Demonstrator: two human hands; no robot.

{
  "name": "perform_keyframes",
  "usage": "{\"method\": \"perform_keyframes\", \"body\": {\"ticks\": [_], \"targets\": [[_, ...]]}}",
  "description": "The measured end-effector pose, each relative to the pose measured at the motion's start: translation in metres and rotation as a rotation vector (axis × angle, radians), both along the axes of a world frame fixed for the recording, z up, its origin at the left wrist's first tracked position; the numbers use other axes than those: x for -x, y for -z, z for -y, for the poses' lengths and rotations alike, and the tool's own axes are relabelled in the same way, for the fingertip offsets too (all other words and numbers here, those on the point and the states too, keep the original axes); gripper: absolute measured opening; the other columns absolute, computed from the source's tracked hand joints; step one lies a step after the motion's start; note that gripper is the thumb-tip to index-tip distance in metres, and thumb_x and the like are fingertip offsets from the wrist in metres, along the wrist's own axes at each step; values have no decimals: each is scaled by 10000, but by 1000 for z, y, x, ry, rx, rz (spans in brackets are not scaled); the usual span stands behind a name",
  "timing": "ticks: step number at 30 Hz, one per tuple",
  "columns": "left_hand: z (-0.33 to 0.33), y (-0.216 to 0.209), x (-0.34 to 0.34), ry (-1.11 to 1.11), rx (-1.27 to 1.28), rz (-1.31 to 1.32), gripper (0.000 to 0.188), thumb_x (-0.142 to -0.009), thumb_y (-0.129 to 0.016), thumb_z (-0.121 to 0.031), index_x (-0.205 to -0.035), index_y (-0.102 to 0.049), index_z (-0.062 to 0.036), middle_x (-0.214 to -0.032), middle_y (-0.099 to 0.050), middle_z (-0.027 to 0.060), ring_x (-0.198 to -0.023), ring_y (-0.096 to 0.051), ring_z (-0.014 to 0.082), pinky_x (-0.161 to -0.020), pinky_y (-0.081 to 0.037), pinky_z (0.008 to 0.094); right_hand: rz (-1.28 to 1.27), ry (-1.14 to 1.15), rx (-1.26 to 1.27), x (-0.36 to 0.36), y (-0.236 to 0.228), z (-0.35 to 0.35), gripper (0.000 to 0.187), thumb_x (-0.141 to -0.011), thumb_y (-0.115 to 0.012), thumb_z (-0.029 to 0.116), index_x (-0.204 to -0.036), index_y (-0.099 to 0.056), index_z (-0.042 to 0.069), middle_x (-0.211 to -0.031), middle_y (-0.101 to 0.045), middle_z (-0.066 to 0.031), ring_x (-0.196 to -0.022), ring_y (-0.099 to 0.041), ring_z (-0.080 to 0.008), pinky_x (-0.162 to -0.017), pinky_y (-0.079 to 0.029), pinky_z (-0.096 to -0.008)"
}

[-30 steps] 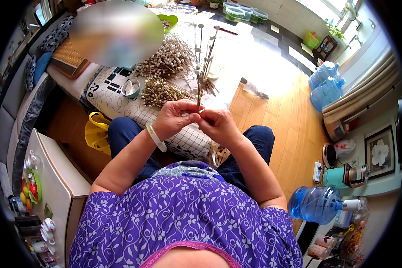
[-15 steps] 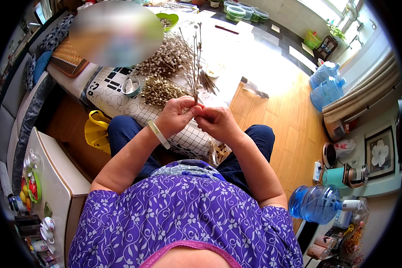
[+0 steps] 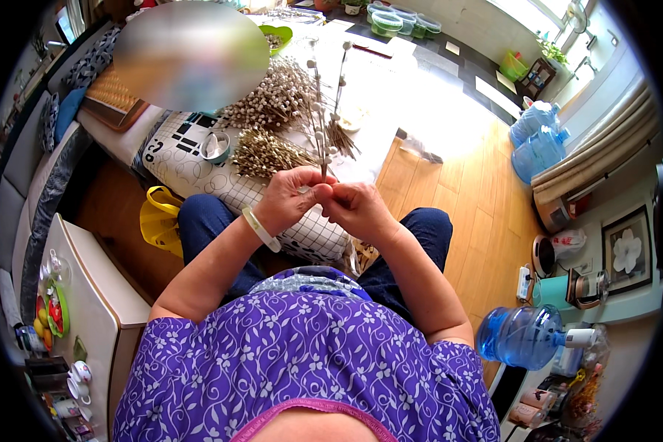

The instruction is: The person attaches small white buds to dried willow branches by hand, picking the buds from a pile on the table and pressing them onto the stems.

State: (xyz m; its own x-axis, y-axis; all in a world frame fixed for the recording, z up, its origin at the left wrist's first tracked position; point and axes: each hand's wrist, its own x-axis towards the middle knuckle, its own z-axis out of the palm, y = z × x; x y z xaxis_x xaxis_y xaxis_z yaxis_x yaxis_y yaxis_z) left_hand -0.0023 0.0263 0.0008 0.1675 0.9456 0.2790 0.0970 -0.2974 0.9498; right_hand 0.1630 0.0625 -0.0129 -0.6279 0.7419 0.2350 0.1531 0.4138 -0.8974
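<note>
Above my lap, my left hand (image 3: 291,197) grips a few thin brown budded branches (image 3: 320,131) near their lower ends. The branches stand upright, fanning apart toward the top, with pale round buds along them. My right hand (image 3: 359,210) touches the left, its thumb and fingers pinched together at the base of the stems. What exactly lies between the right fingertips is hidden. Just beyond my hands, a bundle of budded stems (image 3: 269,153) lies on the table, with a larger heap of white-budded branches (image 3: 276,92) behind it.
The table wears a patterned cloth (image 3: 191,166). On it sit a small round tub (image 3: 215,147) and a green bowl (image 3: 278,37). A yellow bag (image 3: 160,221) hangs by my left knee. Blue water jugs (image 3: 539,151) stand on the wooden floor at right.
The tops of the held branches have spread apart, one leaning right and another left. My hands have shifted slightly and stay pressed together at the stem ends.
</note>
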Motion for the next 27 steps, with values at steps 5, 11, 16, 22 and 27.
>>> {"method": "perform_keyframes", "body": {"ticks": [5, 11, 16, 22, 27], "targets": [[-6, 16, 9, 21, -48, 23, 117, -830, -605, -91, -872, -628, 15, -766, -609, 11, -722, -557, 66, -656, -464, 209, 36, 16, 77, -3, -1, 2, 116, -823, -575, 89, -772, -626, -2, -608, -595, -17, -566, -548, -49, -511, -447, -199], [-6, 9, 10, 15, 1, 36, 109, -817, -623, -85, -841, -626, 21, -773, -621, 20, -732, -562, 68, -674, -469, 205, 62, 82, -140, 0, -13, 7, 105, -750, -604, 137, -769, -622, 35, -585, -548, -133, -493, -539, -217, -498, -431, -311], [-5, 4, 6, 37, -82, 45, 93, -814, -623, -77, -832, -627, 15, -800, -624, 36, -754, -569, 83, -704, -470, 215, 52, 64, -101, 0, -4, 3, 104, -756, -605, 136, -778, -621, 36, -601, -553, -132, -497, -541, -213, -498, -430, -311], [-2, 7, 13, -32, 6, 0, 84, -791, -649, -79, -783, -623, 1, -745, -622, 22, -742, -573, 78, -670, -470, 213, -36, -7, 67, -1, -7, 3, 122, -779, -604, 147, -787, -620, 27, -590, -544, -134, -490, -537, -185, -484, -421, -311], [-1, -4, 8, 4, -39, -83, 88, -795, -645, -84, -795, -627, 2, -765, -625, 28, -749, -572, 80, -672, -469, 214, 44, 39, -40, -2, -8, 2, 118, -781, -606, 149, -799, -622, 33, -597, -549, -135, -504, -551, -190, -494, -431, -313]]}}
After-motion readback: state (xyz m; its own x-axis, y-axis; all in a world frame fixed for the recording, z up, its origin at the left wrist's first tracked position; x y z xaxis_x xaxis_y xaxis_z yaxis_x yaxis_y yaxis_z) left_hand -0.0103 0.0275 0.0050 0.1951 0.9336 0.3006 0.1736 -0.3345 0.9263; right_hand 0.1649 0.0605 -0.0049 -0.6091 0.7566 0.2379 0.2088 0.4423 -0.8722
